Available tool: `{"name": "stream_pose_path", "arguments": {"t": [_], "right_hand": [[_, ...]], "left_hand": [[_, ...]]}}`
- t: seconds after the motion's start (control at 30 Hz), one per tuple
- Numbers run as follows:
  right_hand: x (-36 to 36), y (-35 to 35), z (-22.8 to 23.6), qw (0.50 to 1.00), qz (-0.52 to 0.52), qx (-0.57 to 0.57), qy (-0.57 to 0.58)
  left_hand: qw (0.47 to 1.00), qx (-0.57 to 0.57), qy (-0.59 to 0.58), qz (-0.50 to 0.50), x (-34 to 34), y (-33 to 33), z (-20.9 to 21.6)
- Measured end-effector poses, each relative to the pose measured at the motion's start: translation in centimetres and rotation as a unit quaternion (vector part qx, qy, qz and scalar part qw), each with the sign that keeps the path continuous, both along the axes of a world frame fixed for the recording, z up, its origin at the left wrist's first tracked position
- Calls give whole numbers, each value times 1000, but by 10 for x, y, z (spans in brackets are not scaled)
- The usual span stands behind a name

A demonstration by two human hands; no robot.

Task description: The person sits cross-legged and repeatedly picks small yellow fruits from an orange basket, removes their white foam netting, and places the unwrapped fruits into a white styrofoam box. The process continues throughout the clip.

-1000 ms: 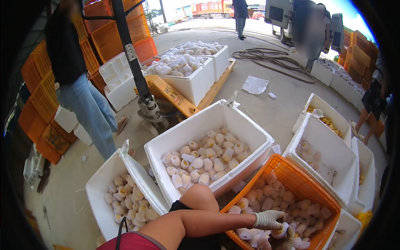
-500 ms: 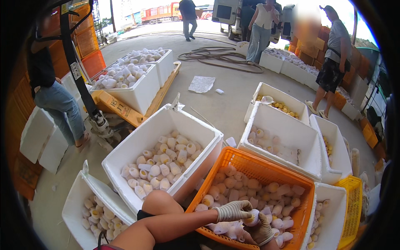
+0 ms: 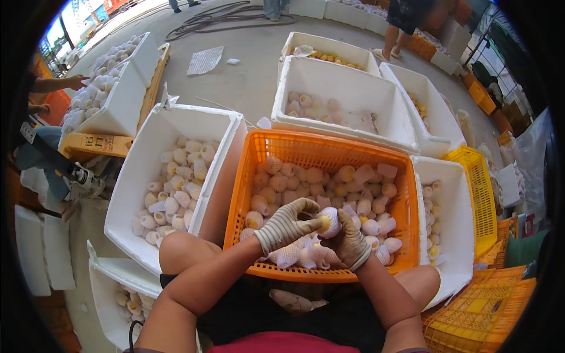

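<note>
Above the orange plastic crate (image 3: 318, 138) in front of me, both gloved hands meet at a round yellow fruit (image 3: 328, 222) partly covered by a white foam net. My left hand (image 3: 288, 223) has its thumb and fingertips closed at the bare yellow end. Curled round the netted side from the right is my right hand (image 3: 351, 244). Its palm side is hidden. Many foam-netted fruits (image 3: 282, 182) fill the crate below, and loose-looking white nets (image 3: 303, 253) lie near its front edge.
Foam boxes of netted fruit stand left (image 3: 118, 194) and right (image 3: 465, 235); another box (image 3: 347, 126) stands behind the crate. Yellow crates (image 3: 479, 200) are at right. A pallet jack (image 3: 85, 179) stands left, near a person's hand (image 3: 76, 82). A hose (image 3: 218, 20) lies beyond.
My view has swung right and downward, bringing the orange crate to the middle. Both hands keep the fruit between them; its yellow end now shows toward the left hand.
</note>
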State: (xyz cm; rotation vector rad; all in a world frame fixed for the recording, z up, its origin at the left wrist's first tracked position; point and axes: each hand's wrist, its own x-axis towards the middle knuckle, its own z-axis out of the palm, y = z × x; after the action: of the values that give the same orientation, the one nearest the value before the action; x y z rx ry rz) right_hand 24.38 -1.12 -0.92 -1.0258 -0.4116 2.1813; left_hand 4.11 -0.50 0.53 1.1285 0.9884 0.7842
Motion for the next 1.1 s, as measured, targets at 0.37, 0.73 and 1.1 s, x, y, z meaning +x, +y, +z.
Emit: {"name": "stream_pose_path", "arguments": {"t": [0.37,0.73,1.1], "right_hand": [[7,0,4,985,-13,101,-140],[3,-1,-1,885,83,329,-317],[24,9,-15,622,72,511,-589]], "left_hand": [[999,6,35,6,13,-1,-8],[982,147,102,66,19,-4,-34],[988,85,86,93,21,-7,-30]]}}
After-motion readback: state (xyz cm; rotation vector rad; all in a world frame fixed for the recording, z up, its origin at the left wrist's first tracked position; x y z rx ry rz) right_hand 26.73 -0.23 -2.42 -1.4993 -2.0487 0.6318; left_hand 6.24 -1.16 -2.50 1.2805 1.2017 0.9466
